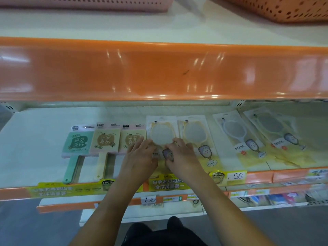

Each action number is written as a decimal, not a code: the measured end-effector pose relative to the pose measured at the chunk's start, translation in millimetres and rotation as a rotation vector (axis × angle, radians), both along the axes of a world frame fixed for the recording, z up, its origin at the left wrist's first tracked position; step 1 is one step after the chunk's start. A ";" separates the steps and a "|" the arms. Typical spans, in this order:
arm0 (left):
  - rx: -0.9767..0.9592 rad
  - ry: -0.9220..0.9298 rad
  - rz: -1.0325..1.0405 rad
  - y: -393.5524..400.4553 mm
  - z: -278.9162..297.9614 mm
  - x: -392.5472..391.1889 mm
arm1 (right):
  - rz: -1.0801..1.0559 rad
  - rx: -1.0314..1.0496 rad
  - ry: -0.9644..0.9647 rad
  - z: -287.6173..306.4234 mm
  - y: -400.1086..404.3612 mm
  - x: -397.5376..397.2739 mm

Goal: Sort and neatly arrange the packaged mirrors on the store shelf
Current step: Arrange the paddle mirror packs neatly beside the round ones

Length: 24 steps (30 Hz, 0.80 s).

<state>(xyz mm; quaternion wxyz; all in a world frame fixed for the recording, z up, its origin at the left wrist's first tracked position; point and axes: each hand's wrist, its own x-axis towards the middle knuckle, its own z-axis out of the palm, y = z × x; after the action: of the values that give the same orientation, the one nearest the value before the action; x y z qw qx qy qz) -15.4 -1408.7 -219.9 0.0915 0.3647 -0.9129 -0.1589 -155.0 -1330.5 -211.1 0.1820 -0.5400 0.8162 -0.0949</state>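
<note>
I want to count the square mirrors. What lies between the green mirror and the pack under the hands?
In the head view, two beige square mirrors lie side by side between the green mirror and the yellow round-mirror pack under both hands.

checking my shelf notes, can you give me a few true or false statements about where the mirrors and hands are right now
1. Both hands, left hand and right hand, rest on the same yellow mirror pack. True.
2. The green paddle mirror is the rightmost item. False: it is the leftmost in the row.
3. A price tag on the shelf edge reads 5.0. True.
4. The green paddle mirror hangs from a hook. False: it lies flat on the shelf.
</note>
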 end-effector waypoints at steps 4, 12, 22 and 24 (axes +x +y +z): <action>-0.019 -0.009 -0.013 -2.4 -2.6 1.3 | -0.026 -0.016 -0.022 -0.5 -0.3 3.0; -0.005 -0.023 -0.045 -7.3 -0.7 3.1 | -0.069 -0.062 -0.001 -2.4 1.8 6.8; -0.012 0.046 -0.092 -9.4 2.8 -0.4 | -0.233 -0.321 0.005 -2.3 23.0 13.7; -0.014 0.053 -0.114 -4.8 0.2 -6.3 | -0.262 -0.310 0.021 -3.6 29.7 11.1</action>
<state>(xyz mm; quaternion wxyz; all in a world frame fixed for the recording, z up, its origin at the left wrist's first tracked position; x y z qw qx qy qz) -21.7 -1413.5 -219.6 0.1092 0.3073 -0.9305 -0.1670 -143.9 -1300.9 -214.7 0.0741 -0.4516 0.8570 -0.2367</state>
